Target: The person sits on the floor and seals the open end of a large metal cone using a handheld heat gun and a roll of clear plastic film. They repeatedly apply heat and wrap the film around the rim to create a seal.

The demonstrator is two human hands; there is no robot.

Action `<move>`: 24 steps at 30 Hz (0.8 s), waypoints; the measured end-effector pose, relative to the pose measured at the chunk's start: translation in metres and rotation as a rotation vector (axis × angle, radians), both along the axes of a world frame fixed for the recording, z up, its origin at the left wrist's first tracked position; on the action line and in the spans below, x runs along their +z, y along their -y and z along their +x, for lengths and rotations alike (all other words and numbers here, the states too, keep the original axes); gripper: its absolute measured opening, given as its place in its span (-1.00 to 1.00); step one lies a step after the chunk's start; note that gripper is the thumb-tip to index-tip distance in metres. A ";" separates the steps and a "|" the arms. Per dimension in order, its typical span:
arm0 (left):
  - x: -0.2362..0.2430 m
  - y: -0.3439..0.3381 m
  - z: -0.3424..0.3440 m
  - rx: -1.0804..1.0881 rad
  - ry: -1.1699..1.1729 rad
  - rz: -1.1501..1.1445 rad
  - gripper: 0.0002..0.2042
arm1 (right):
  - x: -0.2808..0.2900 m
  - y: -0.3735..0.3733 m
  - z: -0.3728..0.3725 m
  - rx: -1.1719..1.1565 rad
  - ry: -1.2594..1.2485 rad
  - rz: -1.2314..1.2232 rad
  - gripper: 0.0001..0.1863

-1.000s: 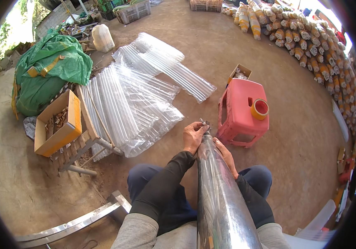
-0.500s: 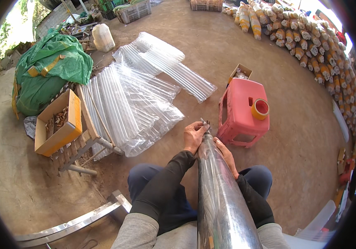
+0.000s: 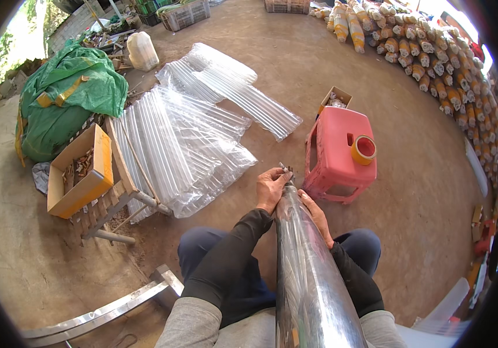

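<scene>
A long shiny grey metal cylinder (image 3: 313, 278) lies lengthwise between my legs, its narrow end pointing away from me. At that far end sits a small metal fitting (image 3: 287, 170). My left hand (image 3: 272, 190) is closed on this fitting, pinching it between thumb and fingers. Against the right side of the cylinder, just behind its tip, my right hand (image 3: 317, 216) grips the body; its fingers are partly hidden beneath. The near end of the cylinder runs out of the picture at the bottom.
Ahead to the right stands a pink plastic stool (image 3: 342, 139) bearing a tape roll (image 3: 364, 150), with a small carton (image 3: 335, 100) behind. Clear plastic sleeves (image 3: 191, 139) cover floor to the left. A cardboard box (image 3: 80, 174) rests on a rack (image 3: 124, 197). Wrapped bundles (image 3: 435, 64) are stacked right.
The view has shifted very slightly. My left fingers have moved a little at the fitting; my right hand keeps its place on the cylinder.
</scene>
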State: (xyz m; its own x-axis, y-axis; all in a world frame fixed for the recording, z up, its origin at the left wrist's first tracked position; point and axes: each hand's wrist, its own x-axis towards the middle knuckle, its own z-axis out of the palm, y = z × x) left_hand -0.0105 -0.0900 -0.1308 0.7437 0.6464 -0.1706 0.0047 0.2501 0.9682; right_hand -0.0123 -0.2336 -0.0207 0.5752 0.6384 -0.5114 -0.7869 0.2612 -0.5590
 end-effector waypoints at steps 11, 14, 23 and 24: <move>0.001 0.001 0.000 0.000 0.017 0.022 -0.83 | -0.014 0.003 0.003 0.012 0.054 0.029 -0.66; 0.001 0.001 0.000 0.003 0.019 0.014 -0.84 | -0.010 0.001 0.003 -0.006 0.049 -0.013 -0.66; 0.004 0.002 0.000 0.001 0.028 -0.011 -0.85 | -0.009 0.003 0.002 -0.006 0.004 -0.005 -0.62; 0.004 0.001 0.000 -0.002 0.025 -0.005 -0.85 | -0.008 0.003 0.002 -0.002 0.001 -0.008 -0.62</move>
State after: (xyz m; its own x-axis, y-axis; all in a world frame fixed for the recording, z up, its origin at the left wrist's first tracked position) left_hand -0.0101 -0.0913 -0.1273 0.7489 0.6443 -0.1553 -0.0192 0.2553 0.9667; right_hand -0.0100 -0.2361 -0.0291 0.5774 0.6331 -0.5156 -0.7856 0.2587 -0.5621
